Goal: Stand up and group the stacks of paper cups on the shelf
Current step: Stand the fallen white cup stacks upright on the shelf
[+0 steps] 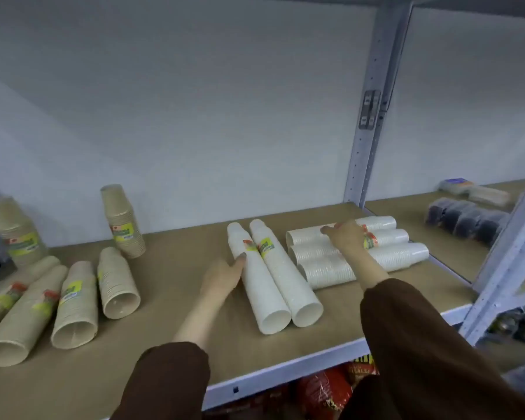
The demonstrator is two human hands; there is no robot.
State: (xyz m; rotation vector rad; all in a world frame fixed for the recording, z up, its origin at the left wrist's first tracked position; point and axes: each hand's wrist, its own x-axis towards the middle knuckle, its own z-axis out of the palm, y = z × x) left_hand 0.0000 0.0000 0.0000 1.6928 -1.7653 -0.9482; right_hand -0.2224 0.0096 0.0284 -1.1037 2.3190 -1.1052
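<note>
Trouble starts nearest us, at the front lip of the shelf (285, 362), where wide open mouths point our way. Four kraft stacks (73, 301) lie on their sides at the left and, well apart from them, two long white stacks (287, 283) lie in the middle, with red packets (325, 389) on the level below. The white pair touches along its length and tapers away from us. The left hand (223, 277) presses fairly straight fingers against the pair's left flank and grips nothing. We judge that a sideways shove could roll both stacks right into the three crosswise white stacks (315, 257), or swing their wide ends over the lip. Nested cups form a cone, so we expect a rolled stack to curve rather than run straight, and one lifted by its narrow end alone might sag or pull apart. Further in, the right hand (347, 237) lies spread across the crosswise stacks, fingers stretched over the rearmost, clasping none that we can see. These three lie touching side by side, and weight from above could squeeze one out toward the shelf's right edge. At the back, near the wall, two upright kraft stacks (122, 222) stand well apart from each other, and we reckon a brushing sleeve (170, 383) could topple either.
</note>
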